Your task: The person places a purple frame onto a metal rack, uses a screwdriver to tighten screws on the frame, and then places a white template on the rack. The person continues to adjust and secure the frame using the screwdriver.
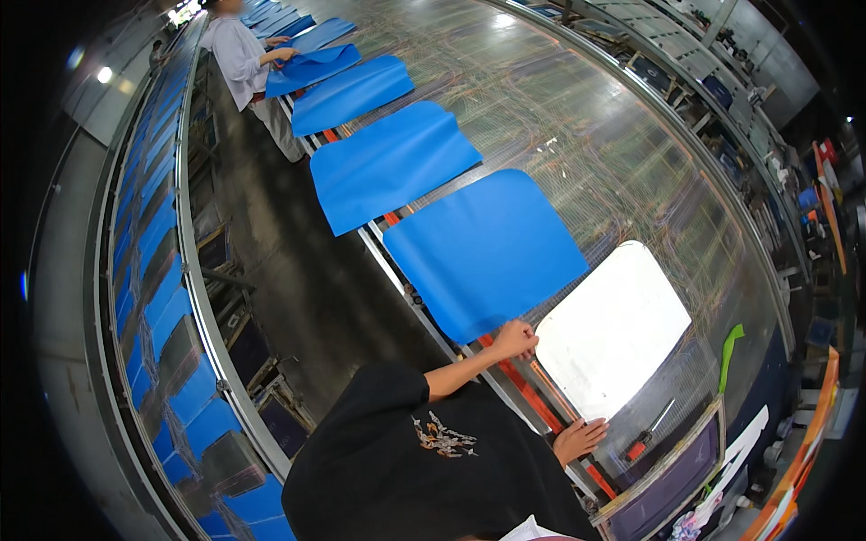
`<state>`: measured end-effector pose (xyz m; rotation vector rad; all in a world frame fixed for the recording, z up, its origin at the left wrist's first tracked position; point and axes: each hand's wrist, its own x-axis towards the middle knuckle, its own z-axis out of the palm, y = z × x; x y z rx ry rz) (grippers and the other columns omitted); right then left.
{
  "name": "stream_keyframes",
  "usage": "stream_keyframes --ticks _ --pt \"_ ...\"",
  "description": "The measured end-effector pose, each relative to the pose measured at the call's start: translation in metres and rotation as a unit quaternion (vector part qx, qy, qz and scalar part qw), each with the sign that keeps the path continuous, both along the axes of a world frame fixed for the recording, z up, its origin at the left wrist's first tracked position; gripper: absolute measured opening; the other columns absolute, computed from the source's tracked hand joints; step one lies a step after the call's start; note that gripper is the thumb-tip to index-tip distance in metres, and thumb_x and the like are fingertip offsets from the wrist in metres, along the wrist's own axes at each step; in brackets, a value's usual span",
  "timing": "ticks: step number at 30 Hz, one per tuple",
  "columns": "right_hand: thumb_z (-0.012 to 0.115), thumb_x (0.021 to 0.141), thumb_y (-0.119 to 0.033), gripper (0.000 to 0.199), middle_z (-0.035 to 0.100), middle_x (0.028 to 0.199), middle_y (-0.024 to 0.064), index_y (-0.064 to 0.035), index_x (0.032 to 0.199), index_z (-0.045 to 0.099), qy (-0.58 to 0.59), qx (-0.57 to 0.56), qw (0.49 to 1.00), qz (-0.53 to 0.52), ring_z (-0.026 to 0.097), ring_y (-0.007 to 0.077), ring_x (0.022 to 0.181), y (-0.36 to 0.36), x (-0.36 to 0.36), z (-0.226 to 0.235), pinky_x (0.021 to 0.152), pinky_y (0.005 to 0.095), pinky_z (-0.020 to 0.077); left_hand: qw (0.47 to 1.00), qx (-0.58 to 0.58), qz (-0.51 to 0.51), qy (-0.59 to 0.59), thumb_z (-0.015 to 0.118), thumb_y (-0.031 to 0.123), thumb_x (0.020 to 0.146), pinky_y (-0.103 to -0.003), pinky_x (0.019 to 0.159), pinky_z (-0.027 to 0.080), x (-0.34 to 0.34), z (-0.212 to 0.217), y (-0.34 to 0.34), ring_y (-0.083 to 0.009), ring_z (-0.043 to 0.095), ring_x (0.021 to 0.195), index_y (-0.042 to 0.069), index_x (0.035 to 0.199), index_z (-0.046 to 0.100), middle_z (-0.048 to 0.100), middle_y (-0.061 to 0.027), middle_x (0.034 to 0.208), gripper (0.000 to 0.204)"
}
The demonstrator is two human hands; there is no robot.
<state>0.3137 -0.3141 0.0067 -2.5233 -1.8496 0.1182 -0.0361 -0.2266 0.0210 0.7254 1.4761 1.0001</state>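
A white sheet (618, 329) with rounded corners lies flat on the long table in front of me. My left hand (517, 341) is closed, its curled fingertips meeting the sheet's left corner; whether they pinch the edge is hidden. Fingers stretched out, my right hand (580, 440) rests at the sheet's near corner, on the table's edge. Just left of the white sheet lies a blue sheet (487, 252) of similar shape. A screwdriver (648, 435) with a red and black handle is on the table to the right of my right hand.
More blue sheets (392, 162) run in a row along the table's edge. A person (244, 63) handles one farther along. A framed screen (667, 478) and a green strip (729, 356) are at the right. Across the aisle, another long table (194, 397) carries blue pieces.
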Motion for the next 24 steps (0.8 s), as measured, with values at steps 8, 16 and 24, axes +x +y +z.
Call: stream_keyframes --ticks 8,16,24 --pt "0.043 0.115 -0.045 0.071 0.025 0.179 0.0185 -0.0074 0.172 0.028 0.002 0.028 1.0 -0.004 0.023 0.0435 0.165 -0.005 0.005 0.003 0.128 0.0667 0.0236 1.0 0.01 -0.004 0.011 0.072 0.019 0.1 -0.034 0.052 0.064 0.005 -0.006 -0.002 -0.0206 0.079 0.063 -0.005 0.088 0.072 0.08 -0.0152 0.078 0.027" --pt "0.044 0.114 -0.045 0.072 0.026 0.179 0.0199 -0.0055 0.172 0.029 0.004 0.031 1.0 0.0 0.023 0.0454 0.164 -0.004 0.009 -0.003 0.127 0.0686 0.0242 0.995 0.083 0.046 0.042 0.07 0.022 0.105 -0.038 0.061 0.066 0.021 -0.016 -0.019 -0.0196 0.079 0.068 -0.004 0.094 0.072 0.079 -0.0157 0.079 0.028" --pt "0.049 0.112 -0.044 0.072 0.029 0.177 0.0222 -0.006 0.17 0.032 0.065 0.082 0.994 0.009 0.023 0.0478 0.163 -0.006 0.008 -0.008 0.127 0.0716 0.0211 0.95 0.213 0.186 0.135 0.071 0.02 0.105 -0.032 0.072 0.061 0.043 0.022 -0.101 -0.019 0.079 0.078 -0.003 0.108 0.075 0.079 -0.0125 0.083 0.023"
